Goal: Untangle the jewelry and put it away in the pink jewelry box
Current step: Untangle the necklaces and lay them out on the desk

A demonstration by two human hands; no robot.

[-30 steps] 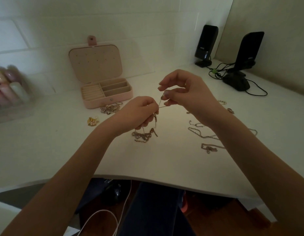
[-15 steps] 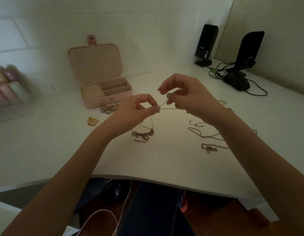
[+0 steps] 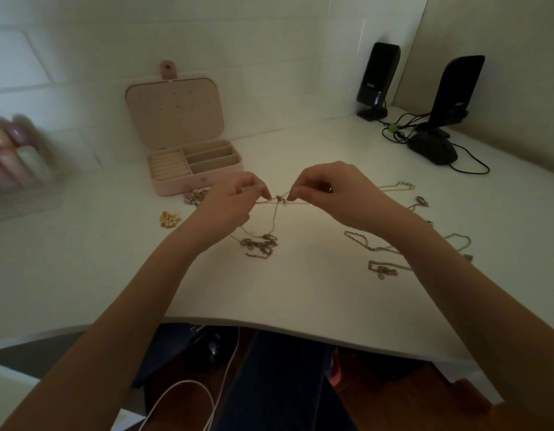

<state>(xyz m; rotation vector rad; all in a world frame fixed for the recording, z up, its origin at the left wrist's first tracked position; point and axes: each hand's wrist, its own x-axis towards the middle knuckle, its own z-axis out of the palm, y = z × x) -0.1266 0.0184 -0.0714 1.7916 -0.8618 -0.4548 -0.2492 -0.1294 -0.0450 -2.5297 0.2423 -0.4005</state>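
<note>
1. Head view: white counter (image 3: 83, 275) against a white tiled wall, dim light.
2. Left hand (image 3: 229, 209) and right hand (image 3: 334, 197) are raised over the counter, each with thumb and finger pinched on a thin chain (image 3: 274, 219), so both grips are clamped on it.
3. Between the two grips sits a small knot (image 3: 280, 199), the chain stretched short and near level across it.
4. Below the grips the chain hangs down to a tangle (image 3: 260, 244) lying on the counter.
5. Beyond the left grip, to its left, stands the pink box (image 3: 182, 181), lid up, its compartments showing.
6. Just before the box lie some rings (image 3: 195, 195), and a gold piece (image 3: 168, 219) lies left of the left grip.
7. Right of the right grip more chains (image 3: 372, 247) lie spread out.
8. Far behind it stand two black speakers (image 3: 378, 79) with cables.
</note>
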